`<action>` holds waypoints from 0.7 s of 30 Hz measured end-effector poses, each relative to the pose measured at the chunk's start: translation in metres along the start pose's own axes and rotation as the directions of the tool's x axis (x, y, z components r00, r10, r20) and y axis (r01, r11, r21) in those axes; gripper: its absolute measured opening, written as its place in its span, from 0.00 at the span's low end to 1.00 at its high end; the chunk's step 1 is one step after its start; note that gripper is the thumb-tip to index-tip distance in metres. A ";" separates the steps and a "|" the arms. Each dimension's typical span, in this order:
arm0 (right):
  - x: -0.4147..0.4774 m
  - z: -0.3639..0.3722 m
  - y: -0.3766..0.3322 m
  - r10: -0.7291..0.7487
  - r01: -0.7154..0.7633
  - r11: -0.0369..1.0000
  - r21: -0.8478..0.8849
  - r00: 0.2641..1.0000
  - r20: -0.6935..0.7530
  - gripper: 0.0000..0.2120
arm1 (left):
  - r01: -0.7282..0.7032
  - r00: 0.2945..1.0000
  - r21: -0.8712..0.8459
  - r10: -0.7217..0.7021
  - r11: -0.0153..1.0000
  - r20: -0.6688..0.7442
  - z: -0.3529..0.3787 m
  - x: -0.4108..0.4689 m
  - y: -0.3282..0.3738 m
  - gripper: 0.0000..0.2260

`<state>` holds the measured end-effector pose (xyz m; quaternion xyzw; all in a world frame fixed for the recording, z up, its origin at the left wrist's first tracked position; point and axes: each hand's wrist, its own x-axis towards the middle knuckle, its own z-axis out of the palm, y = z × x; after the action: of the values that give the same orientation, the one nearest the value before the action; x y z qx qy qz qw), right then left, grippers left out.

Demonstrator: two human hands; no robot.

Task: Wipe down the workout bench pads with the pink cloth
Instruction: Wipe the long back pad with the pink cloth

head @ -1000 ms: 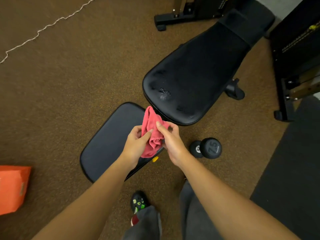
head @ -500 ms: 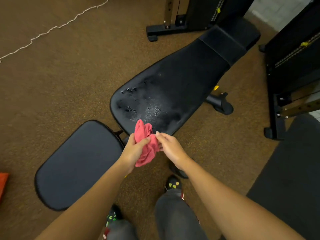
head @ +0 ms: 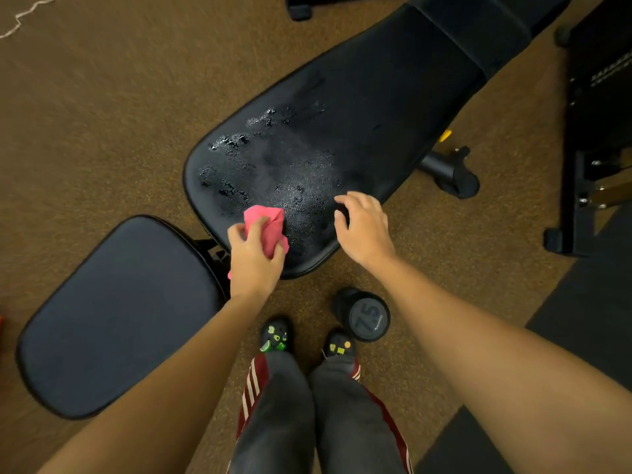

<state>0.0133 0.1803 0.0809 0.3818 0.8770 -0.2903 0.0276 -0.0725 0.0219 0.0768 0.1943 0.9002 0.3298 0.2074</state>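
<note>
The black back pad (head: 369,111) of the bench runs from the centre to the upper right, with wet droplets and spray on its near end. The smaller black seat pad (head: 113,313) lies at the lower left. My left hand (head: 254,261) is shut on the bunched pink cloth (head: 265,224), which presses on the near edge of the back pad. My right hand (head: 364,227) hovers with fingers apart over the pad's near right edge, holding nothing.
A black dumbbell marked 75 (head: 367,318) stands on the brown carpet by my shoes (head: 275,335). The bench foot (head: 448,172) sticks out to the right. Black rack frames (head: 595,138) stand at the right edge, a dark mat (head: 581,323) at the lower right.
My right hand has let go of the cloth and moved right. My left hand has carried the cloth onto the wet back pad. The view has shifted closer over the bench.
</note>
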 end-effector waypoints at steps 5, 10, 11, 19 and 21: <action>0.030 0.012 0.004 -0.033 0.032 0.996 -0.088 0.999 -0.008 0.21 | -0.093 0.996 0.105 0.093 0.990 0.009 0.029 0.013 -0.001 0.17; 0.042 0.030 0.006 -0.039 0.045 0.980 -0.195 0.999 0.036 0.21 | -0.262 0.958 0.158 0.235 0.952 0.166 0.038 0.000 -0.009 0.15; 0.043 0.032 0.007 -0.038 0.047 0.973 -0.226 0.998 0.044 0.22 | -0.296 0.946 0.179 0.262 0.938 0.192 0.037 0.001 -0.010 0.15; 0.040 0.035 0.017 -0.080 0.103 0.939 -0.327 0.993 0.084 0.23 | -0.319 0.947 0.333 0.282 0.887 0.156 0.017 0.043 -0.022 0.14; 0.041 0.035 0.018 -0.073 0.099 0.940 -0.326 0.993 0.089 0.23 | -0.278 0.960 0.284 0.256 0.918 0.114 0.021 0.044 -0.020 0.14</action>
<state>-0.0094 0.1982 0.0325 0.3219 0.9274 -0.1544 0.1116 -0.1027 0.0401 0.0382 0.3564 0.8963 0.2084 0.1621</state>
